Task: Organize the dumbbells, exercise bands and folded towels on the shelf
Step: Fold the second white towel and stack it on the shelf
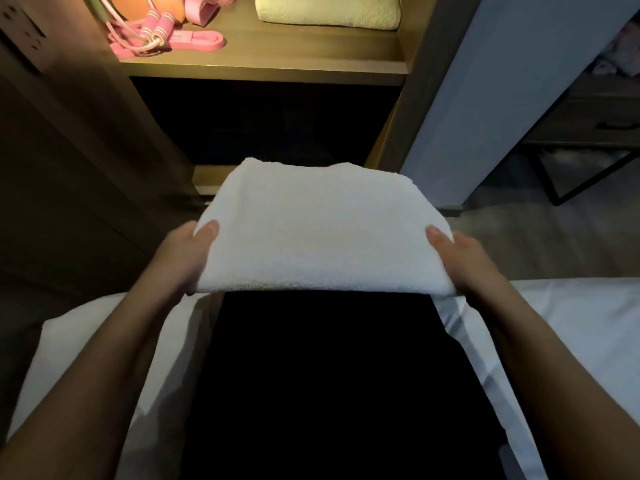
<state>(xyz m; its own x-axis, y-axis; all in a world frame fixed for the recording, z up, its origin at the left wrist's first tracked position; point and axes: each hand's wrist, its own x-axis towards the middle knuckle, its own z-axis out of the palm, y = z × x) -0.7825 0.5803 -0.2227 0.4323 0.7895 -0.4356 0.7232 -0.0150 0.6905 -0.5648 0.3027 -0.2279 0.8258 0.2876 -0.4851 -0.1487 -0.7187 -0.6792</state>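
Left hand (pixel 185 258), right hand (pixel 462 259), towel (pixel 322 233) gripped between

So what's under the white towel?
The left hand and right hand hold the towel by its sides, thumbs on top; fingers beneath are covered. Below its edge: dark surface, white bedding.

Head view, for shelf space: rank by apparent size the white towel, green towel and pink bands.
White towel, though nearest the camera.
Green towel, cropped by the frame.
Pink bands, also cropped; last two unsure.
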